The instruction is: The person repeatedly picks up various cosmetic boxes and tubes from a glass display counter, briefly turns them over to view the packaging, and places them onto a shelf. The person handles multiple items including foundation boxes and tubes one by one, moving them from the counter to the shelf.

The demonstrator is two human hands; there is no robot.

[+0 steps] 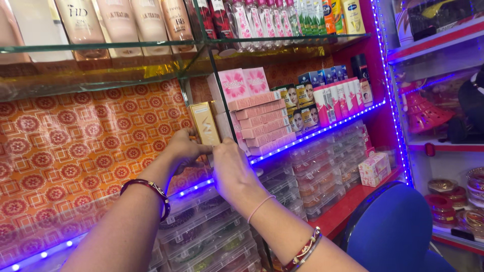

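My left hand (184, 147) grips the lower edge of a tall gold box (203, 123) that stands upright on the glass shelf (307, 135) lit with blue lights. My right hand (232, 171) pinches the same box's lower right corner, fingers closed. A red bangle is on each wrist. Just right of the gold box sits a stack of pink flat boxes (262, 123), with two pink cartons (244, 83) on top.
Small face-cream boxes (302, 108) and white-pink tubes (343, 98) fill the shelf's right part. Bottles (121, 22) stand on the glass shelf above. Clear plastic cases (317, 171) are stacked below. A blue chair back (393, 229) is at lower right, beside a red side shelf (443, 146).
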